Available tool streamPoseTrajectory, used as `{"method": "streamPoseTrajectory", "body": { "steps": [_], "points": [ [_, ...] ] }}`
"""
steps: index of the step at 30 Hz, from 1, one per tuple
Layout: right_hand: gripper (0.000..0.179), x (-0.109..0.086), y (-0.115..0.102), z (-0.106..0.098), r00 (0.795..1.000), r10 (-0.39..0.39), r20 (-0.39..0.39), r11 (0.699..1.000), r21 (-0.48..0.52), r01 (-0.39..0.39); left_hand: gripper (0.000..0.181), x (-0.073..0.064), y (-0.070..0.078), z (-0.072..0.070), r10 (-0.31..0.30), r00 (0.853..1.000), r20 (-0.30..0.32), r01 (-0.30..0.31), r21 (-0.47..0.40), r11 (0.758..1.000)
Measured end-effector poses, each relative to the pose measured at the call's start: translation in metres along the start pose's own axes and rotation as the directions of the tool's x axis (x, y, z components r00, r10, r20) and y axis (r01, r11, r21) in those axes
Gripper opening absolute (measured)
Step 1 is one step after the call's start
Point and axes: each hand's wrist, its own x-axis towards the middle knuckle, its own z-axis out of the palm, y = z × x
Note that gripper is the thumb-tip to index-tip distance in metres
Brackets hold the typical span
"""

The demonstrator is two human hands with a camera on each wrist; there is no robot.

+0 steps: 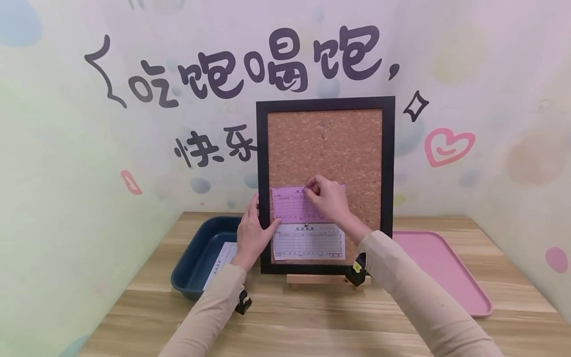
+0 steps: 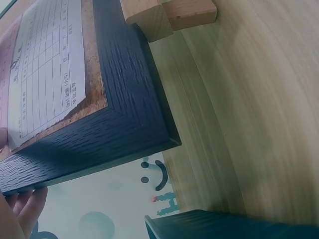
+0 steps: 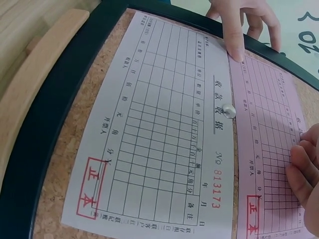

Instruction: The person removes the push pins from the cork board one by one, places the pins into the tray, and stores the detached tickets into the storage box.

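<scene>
A cork board (image 1: 325,148) in a black frame stands upright. My left hand (image 1: 255,235) grips its left edge, fingers at the outer side and thumb over the front, its tip at the left edge of a pink receipt slip (image 1: 290,206). A white receipt slip (image 1: 308,243) hangs just below, with a silver push pin (image 3: 229,111) at its top edge. At the top middle of the pink slip, my right hand (image 1: 327,198) pinches a small push pin (image 1: 305,188) between thumb and curled forefinger; the fingers mostly hide it.
On the left, a dark blue tray (image 1: 192,267) holds a white slip (image 1: 221,263). A pink tray (image 1: 446,267) lies to the right, partly behind my right sleeve. The board rests on a small wooden easel (image 1: 327,279) on the wooden table (image 1: 312,327), before a printed wall.
</scene>
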Motion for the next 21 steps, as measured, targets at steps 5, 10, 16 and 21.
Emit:
{"method": "streamPoseTrajectory", "body": {
  "steps": [5,10,16,21],
  "points": [
    [0.008,-0.0002,-0.0016,0.0018,1.0,0.012,-0.014,1.0,0.006,-0.012,0.082,-0.0004,0.0013,-0.001,-0.007,1.0,0.005,0.007,-0.003,1.0],
    [0.008,-0.0005,-0.0027,0.0032,0.999,0.034,-0.018,0.999,0.008,-0.034,0.082,-0.0009,0.0022,-0.0009,-0.015,1.0,0.009,0.015,0.004,1.0],
    [0.007,-0.0002,-0.0026,0.0043,0.998,0.068,-0.007,0.997,0.027,-0.068,0.082,-0.0016,0.0028,-0.0011,-0.04,0.999,0.02,0.04,0.003,0.999],
    [0.007,0.0001,-0.0034,0.0041,0.997,0.08,-0.006,0.996,0.039,-0.079,0.082,-0.0014,0.0035,-0.0019,-0.051,0.998,0.025,0.051,0.005,0.999]
  ]
}}
